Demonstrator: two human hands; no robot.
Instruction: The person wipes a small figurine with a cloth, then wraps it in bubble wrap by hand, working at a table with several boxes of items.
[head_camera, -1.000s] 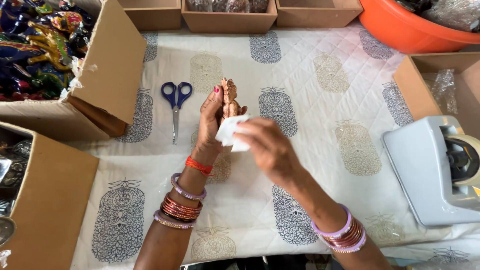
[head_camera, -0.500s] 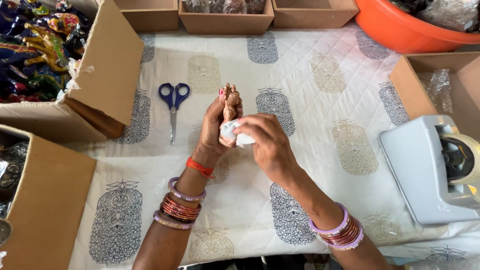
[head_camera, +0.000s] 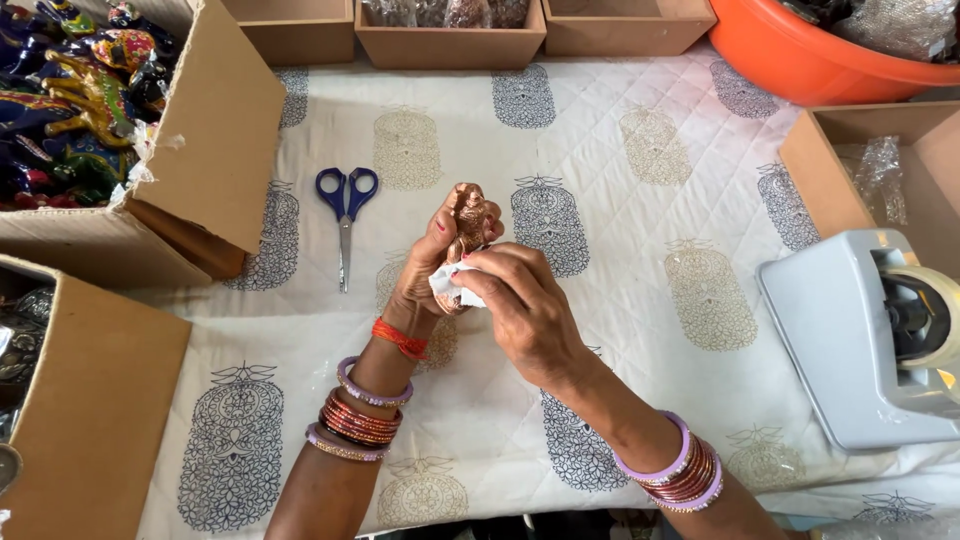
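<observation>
My left hand grips a small copper-brown figurine upright above the middle of the table. A scrap of white paper is pressed against the figurine's lower part by my right hand, whose fingers curl around it. Both wrists carry several bangles, and a red thread circles the left one. The figurine's base is hidden behind the paper and fingers.
Blue-handled scissors lie to the left on the printed quilted cloth. A cardboard box of painted figurines stands far left. A grey tape dispenser sits at right, an orange tub far right, brown trays along the back.
My right hand has brought the white paper in from beside the figurine and closed it against the lower part. The left hand holds the figurine in about the same place.
</observation>
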